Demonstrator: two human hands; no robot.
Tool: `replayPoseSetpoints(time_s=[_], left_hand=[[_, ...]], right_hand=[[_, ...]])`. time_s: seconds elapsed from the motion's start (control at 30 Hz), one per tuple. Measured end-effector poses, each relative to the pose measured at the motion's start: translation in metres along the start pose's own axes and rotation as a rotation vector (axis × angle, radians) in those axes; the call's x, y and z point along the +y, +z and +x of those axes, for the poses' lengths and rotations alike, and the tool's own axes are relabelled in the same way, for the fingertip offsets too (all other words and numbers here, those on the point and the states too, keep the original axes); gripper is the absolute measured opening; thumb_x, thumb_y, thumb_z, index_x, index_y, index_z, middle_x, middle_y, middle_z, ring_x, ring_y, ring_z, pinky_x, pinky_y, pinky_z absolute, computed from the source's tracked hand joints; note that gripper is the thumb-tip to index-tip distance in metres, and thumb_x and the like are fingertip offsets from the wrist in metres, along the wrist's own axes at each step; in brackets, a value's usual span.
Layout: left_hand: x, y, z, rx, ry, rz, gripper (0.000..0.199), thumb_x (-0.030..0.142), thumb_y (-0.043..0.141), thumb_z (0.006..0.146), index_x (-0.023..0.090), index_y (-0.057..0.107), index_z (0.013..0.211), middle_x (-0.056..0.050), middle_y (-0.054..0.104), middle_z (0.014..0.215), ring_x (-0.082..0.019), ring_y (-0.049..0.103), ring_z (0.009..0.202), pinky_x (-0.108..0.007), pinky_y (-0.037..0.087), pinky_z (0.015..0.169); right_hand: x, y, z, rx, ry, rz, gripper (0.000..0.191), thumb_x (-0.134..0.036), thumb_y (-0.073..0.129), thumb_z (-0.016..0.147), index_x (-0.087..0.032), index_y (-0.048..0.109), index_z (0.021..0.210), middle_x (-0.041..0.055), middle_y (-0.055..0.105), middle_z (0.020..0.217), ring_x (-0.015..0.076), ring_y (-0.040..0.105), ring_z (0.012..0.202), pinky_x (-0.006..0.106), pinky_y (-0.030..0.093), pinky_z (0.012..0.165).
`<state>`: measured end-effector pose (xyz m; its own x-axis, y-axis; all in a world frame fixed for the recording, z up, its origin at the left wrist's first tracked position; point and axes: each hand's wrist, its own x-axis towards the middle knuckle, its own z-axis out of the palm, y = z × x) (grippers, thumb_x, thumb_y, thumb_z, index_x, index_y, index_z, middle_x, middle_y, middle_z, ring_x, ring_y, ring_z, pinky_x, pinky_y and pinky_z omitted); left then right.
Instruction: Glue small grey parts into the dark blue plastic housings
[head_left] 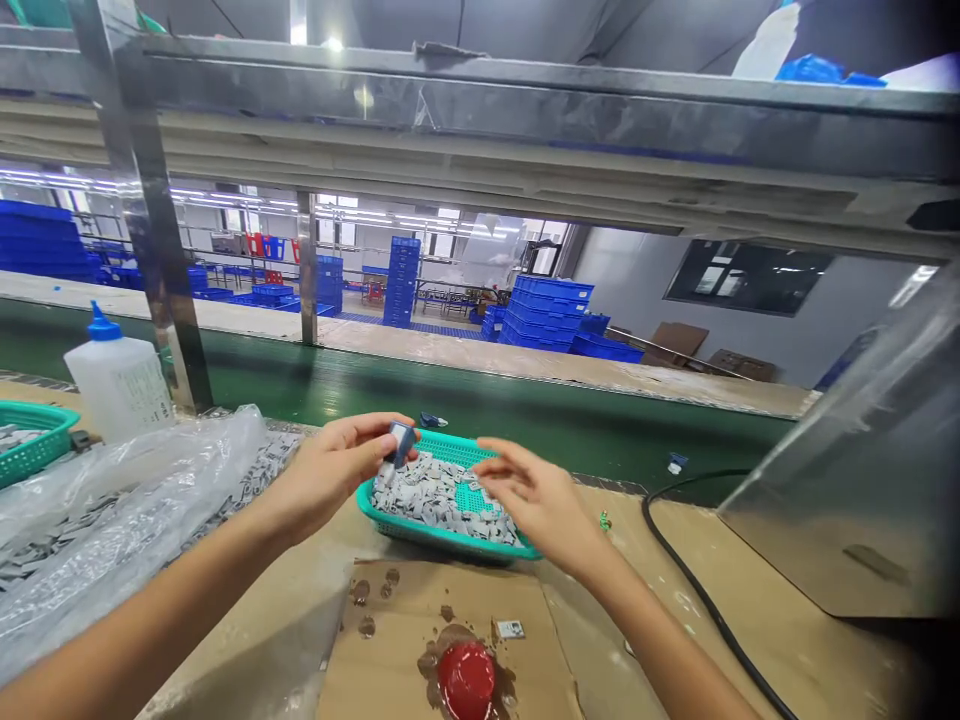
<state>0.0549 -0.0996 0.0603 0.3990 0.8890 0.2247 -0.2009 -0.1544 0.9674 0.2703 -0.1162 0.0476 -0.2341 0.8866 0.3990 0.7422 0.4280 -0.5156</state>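
Between the thumb and fingers of my left hand [330, 470] is a small dark blue and white plastic part [400, 443]. It is held over the left side of a green plastic basket [450, 543]. Many small light grey pieces [424, 490] lie in that basket. My right hand [536, 495] hovers at the basket's right side with its fingers apart and nothing visible in them. Below the basket, a cardboard sheet [397, 660] bears a red round object [466, 680] amid wet stains, and one small white-grey piece [510, 629].
A clear plastic bag [150, 520] of grey pieces lies at left, near a white bottle with a blue cap [120, 375]. Beyond runs a green conveyor belt [360, 385] carrying small blue parts [676, 463]. A black cable [697, 590] curves at right beside a metal panel [862, 480].
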Motion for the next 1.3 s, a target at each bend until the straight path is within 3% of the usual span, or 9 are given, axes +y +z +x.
replayPoseSetpoints(time_s=[0.07,0.2,0.43,0.6,0.77,0.9,1.0,1.13,1.3], left_hand=[[-0.003,-0.009,0.013,0.079,0.083,0.094,0.024,0.028,0.051,0.077,0.015,0.055,0.097,-0.005,0.061,0.086,-0.014,0.055,0.08,-0.025,0.04,0.072],[-0.022,-0.038,0.057,0.168,0.092,0.614,0.031,0.03,0.036,0.084,0.011,0.049,0.105,-0.01,0.061,0.097,-0.018,0.056,0.089,-0.029,0.043,0.075],[-0.063,-0.1,0.136,0.137,-0.08,1.149,0.026,0.027,0.049,0.081,0.016,0.052,0.104,-0.008,0.052,0.112,-0.021,0.049,0.101,-0.044,0.038,0.087],[-0.08,-0.079,0.178,0.054,-0.14,1.262,0.04,0.027,0.048,0.081,0.018,0.041,0.119,-0.01,0.039,0.126,-0.026,0.042,0.11,-0.05,0.035,0.09],[-0.084,-0.046,0.204,-0.049,-0.243,1.189,0.026,0.027,0.049,0.081,0.017,0.052,0.105,-0.007,0.053,0.109,-0.019,0.052,0.096,-0.039,0.044,0.081],[-0.07,-0.039,0.195,0.05,-0.22,0.972,0.023,0.028,0.049,0.081,0.016,0.053,0.101,-0.006,0.055,0.104,-0.018,0.054,0.09,-0.036,0.046,0.076],[-0.052,-0.027,0.168,0.119,-0.146,0.698,0.025,0.029,0.046,0.083,0.013,0.051,0.1,-0.006,0.055,0.097,-0.015,0.055,0.08,-0.032,0.047,0.068],[-0.029,0.001,0.105,0.088,-0.105,0.306,0.02,0.031,0.041,0.084,0.014,0.044,0.094,-0.001,0.052,0.077,-0.007,0.05,0.062,-0.021,0.042,0.057],[-0.015,0.032,0.026,-0.018,-0.141,-0.093,0.036,0.033,0.065,0.064,0.017,0.04,0.083,0.006,0.044,0.062,-0.002,0.038,0.051,-0.015,0.031,0.049]], right_hand=[[0.017,0.007,0.007,-0.135,0.069,-0.053,0.032,-0.004,0.047,0.07,-0.017,0.063,0.095,0.0067,0.065,0.09,0.0206,0.061,0.08,0.034,0.05,0.07],[0.03,0.014,0.012,-0.259,0.088,-0.073,0.023,-0.007,0.059,0.062,-0.021,0.069,0.078,0.0044,0.068,0.08,0.0238,0.061,0.078,0.033,0.049,0.068],[0.034,0.018,0.012,-0.218,0.204,-0.069,0.021,-0.007,0.062,0.059,-0.015,0.07,0.077,0.0074,0.066,0.077,0.0217,0.059,0.076,0.027,0.046,0.065],[0.032,0.019,0.008,-0.184,0.233,-0.07,0.019,-0.004,0.057,0.062,-0.016,0.067,0.072,0.0054,0.064,0.079,0.0192,0.057,0.079,0.024,0.044,0.067],[0.045,0.026,0.005,-0.132,0.203,-0.091,0.03,0.007,0.046,0.059,-0.014,0.064,0.069,0.0053,0.062,0.078,0.0172,0.055,0.077,0.024,0.043,0.067],[0.059,0.035,0.002,-0.066,0.147,-0.115,0.044,0.01,0.036,0.055,-0.016,0.065,0.076,0.0047,0.061,0.082,0.0167,0.055,0.084,0.023,0.041,0.074],[0.06,0.037,0.002,-0.068,0.175,-0.177,0.042,0.009,0.038,0.055,-0.016,0.066,0.074,0.007,0.062,0.083,0.0193,0.055,0.087,0.025,0.041,0.075],[0.052,0.034,0.005,-0.088,0.216,-0.215,0.04,0.01,0.039,0.053,-0.015,0.067,0.067,0.0071,0.063,0.076,0.0187,0.059,0.077,0.022,0.043,0.063],[0.042,0.031,0.006,-0.08,0.204,-0.197,0.038,0.01,0.04,0.051,-0.017,0.066,0.059,0.003,0.064,0.067,0.0168,0.059,0.072,0.02,0.042,0.06]])
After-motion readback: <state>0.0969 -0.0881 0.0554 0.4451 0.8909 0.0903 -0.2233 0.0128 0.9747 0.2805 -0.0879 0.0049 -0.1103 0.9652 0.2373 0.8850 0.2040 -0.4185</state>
